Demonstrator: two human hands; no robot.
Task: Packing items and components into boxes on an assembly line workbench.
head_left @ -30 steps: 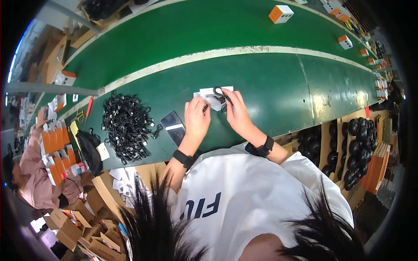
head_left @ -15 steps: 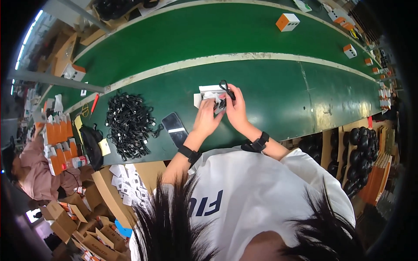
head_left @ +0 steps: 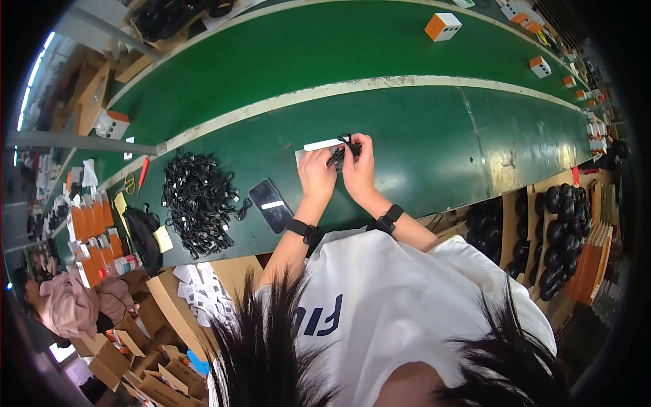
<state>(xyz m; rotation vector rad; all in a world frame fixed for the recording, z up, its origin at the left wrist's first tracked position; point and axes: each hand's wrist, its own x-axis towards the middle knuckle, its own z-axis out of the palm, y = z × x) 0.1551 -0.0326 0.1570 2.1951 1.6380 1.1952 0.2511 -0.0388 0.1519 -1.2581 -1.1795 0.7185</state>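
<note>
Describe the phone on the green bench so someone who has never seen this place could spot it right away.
Start at the long green bench and find the heap of black cables on its left part. Just right of the heap, left of the left hand, lies the phone: the only flat dark slab there, with a small white strip across it.

Green counter point(head_left: 434, 142), long, curving across the view; a pale strip runs along its length. On the near lane: heap of black cables point(head_left: 198, 202) at left, dark phone point(head_left: 270, 206) lying flat just right of it, white card point(head_left: 323, 144) near the middle. On the far lane: orange-and-white boxes, one point(head_left: 442, 26) well up the lane, another point(head_left: 540, 66) farther right.
</note>
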